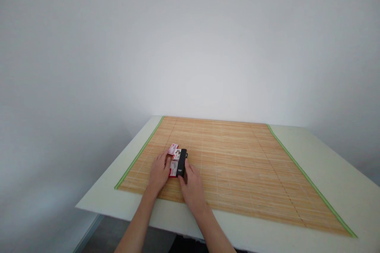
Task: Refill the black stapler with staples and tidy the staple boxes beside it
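On the bamboo mat lies a black oblong object, stapler-like in shape, with small pale lettering at its near end; its exact kind is unclear. Several small red-and-white printed packs lie in a row along its left side, the farthest one tilted. My left hand rests at the left edge of these packs, thumb and fingers apart around their side. My right hand has its thumb at the near end of the black object and its fingers along the right side, gripping it. A small dark part shows just right of the black object.
The bamboo mat has green edging on its left and right sides. It covers much of a white table, whose front edge is close to my forearms. A pale wall stands behind the table, another at the left.
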### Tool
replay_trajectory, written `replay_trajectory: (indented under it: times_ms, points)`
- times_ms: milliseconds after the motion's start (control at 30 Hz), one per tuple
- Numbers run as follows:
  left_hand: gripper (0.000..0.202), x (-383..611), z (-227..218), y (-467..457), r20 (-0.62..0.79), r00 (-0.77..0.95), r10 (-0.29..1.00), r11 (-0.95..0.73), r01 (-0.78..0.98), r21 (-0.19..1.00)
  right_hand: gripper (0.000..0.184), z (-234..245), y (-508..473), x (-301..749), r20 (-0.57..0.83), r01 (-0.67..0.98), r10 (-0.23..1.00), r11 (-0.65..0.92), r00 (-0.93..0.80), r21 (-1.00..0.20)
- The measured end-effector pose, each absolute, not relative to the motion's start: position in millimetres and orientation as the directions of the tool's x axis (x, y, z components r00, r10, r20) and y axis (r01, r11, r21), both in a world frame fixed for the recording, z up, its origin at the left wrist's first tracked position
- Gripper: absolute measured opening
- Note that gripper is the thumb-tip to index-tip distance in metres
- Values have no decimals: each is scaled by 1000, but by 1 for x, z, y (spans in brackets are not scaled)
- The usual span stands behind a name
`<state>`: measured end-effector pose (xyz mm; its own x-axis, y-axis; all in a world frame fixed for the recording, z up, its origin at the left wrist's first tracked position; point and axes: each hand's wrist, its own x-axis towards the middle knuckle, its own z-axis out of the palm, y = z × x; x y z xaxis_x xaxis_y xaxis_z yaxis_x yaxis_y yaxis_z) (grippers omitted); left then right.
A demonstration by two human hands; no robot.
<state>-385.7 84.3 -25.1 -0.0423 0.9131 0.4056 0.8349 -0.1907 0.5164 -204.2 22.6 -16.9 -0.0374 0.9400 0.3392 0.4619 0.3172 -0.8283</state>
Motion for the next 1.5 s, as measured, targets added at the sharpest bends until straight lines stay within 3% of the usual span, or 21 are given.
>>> replay_trajectory:
  times_ms: [533, 700, 900, 1000, 1067, 1133, 1267, 1500]
  points:
    - [40, -384, -23, 84, 418, -19, 908, -205, 852, 482, 75, -11, 22, -207, 336, 510, 942, 301, -25, -806]
    - [39, -386, -13, 83, 417, -38, 908, -205, 827, 523, 77, -10, 18, -195, 352, 491, 936, 317, -23, -811]
    - [37, -354, 22, 46, 621, -160, 767, -279, 789, 548, 62, -15, 18, -118, 410, 592, 910, 300, 57, -748]
    - [34, -300, 34, 24, 604, 103, 791, -471, 732, 492, 50, -13, 22, -74, 419, 714, 908, 281, 19, -641]
    - [35, -262, 34, 20, 524, 313, 792, -567, 696, 441, 49, -13, 24, -53, 404, 782, 914, 268, -22, -563]
    - [37, -234, 27, 24, 464, 408, 786, -597, 695, 401, 51, -13, 23, -40, 371, 836, 926, 258, -70, -484]
    - [43, -217, 1, 39, 418, 420, 806, -564, 757, 328, 57, -17, 16, -31, 264, 893, 953, 242, -146, -380]
    - [50, -224, -18, 40, 379, 428, 821, -539, 799, 267, 57, -14, 11, -33, 208, 915, 969, 200, -133, -350]
